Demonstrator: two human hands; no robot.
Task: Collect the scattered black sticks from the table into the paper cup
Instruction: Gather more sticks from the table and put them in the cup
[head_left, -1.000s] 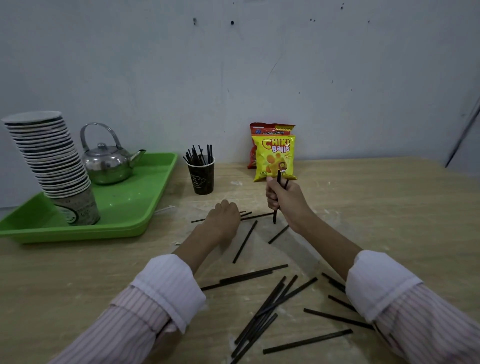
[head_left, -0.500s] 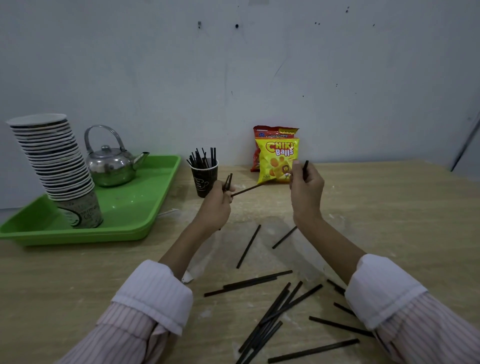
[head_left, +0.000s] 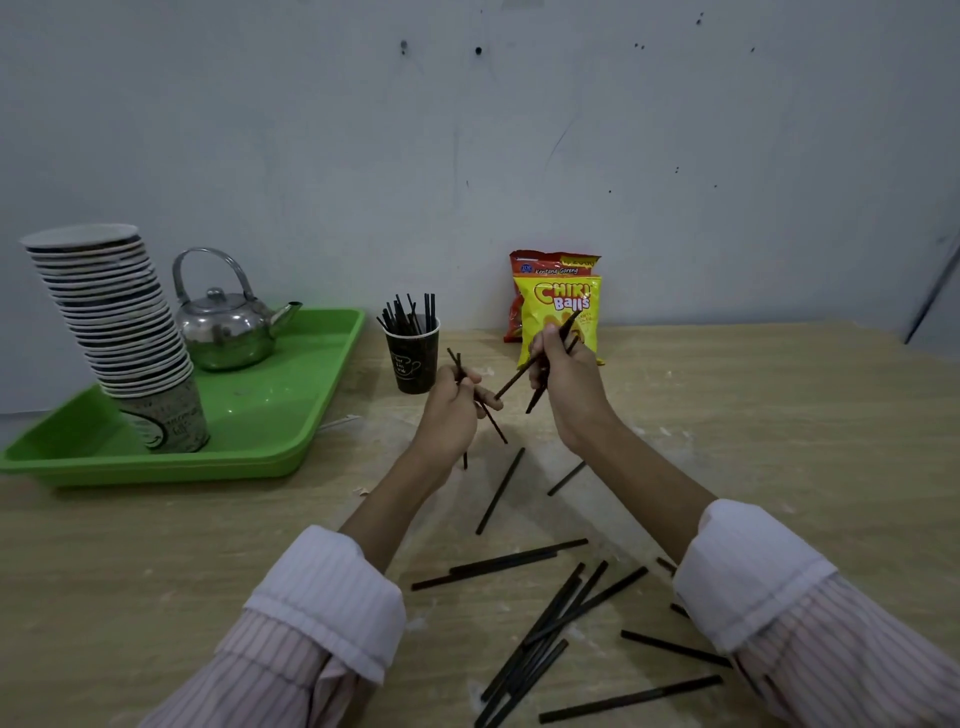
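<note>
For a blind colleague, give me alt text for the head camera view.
Both hands, left hand and right hand, grip black sticks above a wooden table, near a black paper cup already holding sticks. More scattered sticks lie nearer the person.

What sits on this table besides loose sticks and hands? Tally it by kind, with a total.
Tray: 1
Kettle: 1
Cup stack: 1
Stick cup: 1
Snack bags: 2
Total: 6
</note>
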